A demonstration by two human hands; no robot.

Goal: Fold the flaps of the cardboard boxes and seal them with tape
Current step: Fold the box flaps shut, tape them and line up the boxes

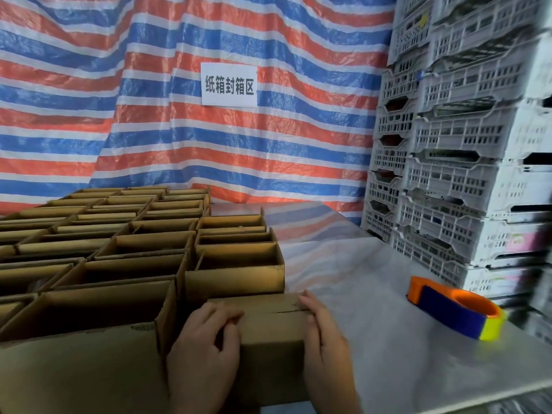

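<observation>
As viewed from above the hands, find closed box (270, 336) at near edge of tabletop (373, 309), top flaps folded down, dark seam running across top.

Record left hand (206, 342) at left end of closed box, fingers curled over top flap, gripping it.

Record right hand (324, 336) laid against right end of closed box, fingers fairly straight along the side, fingertips reaching far top corner; pressing, not clasping.

Note open boxes (119, 258) in rows across left part of tabletop, back toward far edge, flaps upright. Nearest large one just beside closed box on its left; cannot tell whether touching, left hand covering the join. Another directly behind closed box, against its far side.

Log tape dispenser (457, 312), orange, blue and yellow, lying toward right edge of tabletop, well apart from right hand.

Behind far edge, see striped tarp (134, 115) in red, blue and white, hanging as backdrop, with white paper sign (229, 85) bearing printed characters fixed to it.

At far right corner, see white plastic crates (454, 150) stacked in columns, rising past top of view; contents too dim to tell.
</observation>
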